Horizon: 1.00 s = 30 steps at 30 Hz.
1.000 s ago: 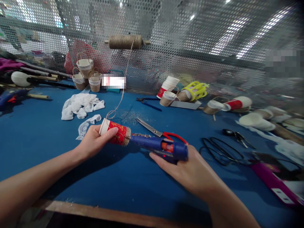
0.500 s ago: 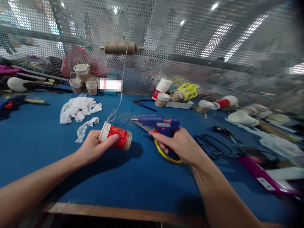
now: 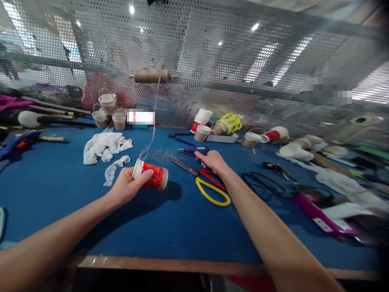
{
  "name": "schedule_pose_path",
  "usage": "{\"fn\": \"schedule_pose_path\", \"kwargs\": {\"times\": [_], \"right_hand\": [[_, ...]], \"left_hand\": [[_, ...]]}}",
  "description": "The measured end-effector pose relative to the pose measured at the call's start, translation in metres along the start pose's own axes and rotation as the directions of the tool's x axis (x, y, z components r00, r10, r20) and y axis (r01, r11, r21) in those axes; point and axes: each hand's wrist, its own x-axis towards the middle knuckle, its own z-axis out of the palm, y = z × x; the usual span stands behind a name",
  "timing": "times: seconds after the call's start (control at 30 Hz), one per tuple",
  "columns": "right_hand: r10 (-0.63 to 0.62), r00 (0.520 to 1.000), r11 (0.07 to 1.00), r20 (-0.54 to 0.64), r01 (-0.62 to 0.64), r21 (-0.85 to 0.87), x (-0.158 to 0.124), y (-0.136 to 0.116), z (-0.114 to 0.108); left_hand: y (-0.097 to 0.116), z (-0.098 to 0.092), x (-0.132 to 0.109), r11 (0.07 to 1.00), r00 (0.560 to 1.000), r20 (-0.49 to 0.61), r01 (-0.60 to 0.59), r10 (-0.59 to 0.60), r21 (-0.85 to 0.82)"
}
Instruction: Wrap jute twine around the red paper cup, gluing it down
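Note:
My left hand (image 3: 126,187) is closed around a red paper cup (image 3: 151,179) lying on its side above the blue table, its base wrapped in brown twine. A strand of twine (image 3: 153,121) runs from the cup up to a twine spool (image 3: 151,76) on the mesh wall. My right hand (image 3: 213,161) reaches further back and grips a blue glue gun (image 3: 194,150) that rests on the table. Red and yellow scissors (image 3: 209,185) lie just below that hand.
White lace scraps (image 3: 105,146) lie left of the cup. Twine-wrapped cups (image 3: 108,107) stand at the back left, more cups (image 3: 203,123) and a yellow holder (image 3: 231,121) at the back centre. Black scissors (image 3: 261,184) and a magenta tool (image 3: 320,217) lie right. Wooden table edge (image 3: 170,265) runs near me.
My right hand carried the glue gun away from the cup's base, back and to the far side of the table. The left hand kept holding the cup in place.

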Motion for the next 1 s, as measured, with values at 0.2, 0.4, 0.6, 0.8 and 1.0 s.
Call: {"fn": "schedule_pose_path", "kwargs": {"times": [0.2,0.4,0.6,0.8,1.0], "right_hand": [[-0.223,0.974,0.970,-0.034,0.218,-0.106,-0.031,-0.025,-0.002],[-0.683,0.540,0.725,0.491,0.582,0.367,-0.098,-0.083,0.014],[-0.642,0.696,0.681,0.322,0.324,0.657,-0.113,-0.093,0.021],[-0.559,0.812,0.496,0.168,0.164,0.853,-0.106,-0.071,0.000],[-0.530,0.843,0.505,0.089,0.230,0.832,-0.102,-0.064,0.003]], "left_hand": [[-0.002,0.002,-0.001,0.999,0.998,0.063,-0.018,0.016,0.044],[-0.006,0.004,-0.009,0.955,0.956,0.279,-0.165,0.093,0.247],[-0.002,0.004,-0.010,0.983,0.958,0.288,-0.049,-0.005,0.179],[0.007,0.003,-0.007,0.955,0.944,0.256,0.253,-0.208,-0.156],[0.007,0.005,-0.011,0.945,0.944,0.251,0.265,-0.214,-0.191]]}}
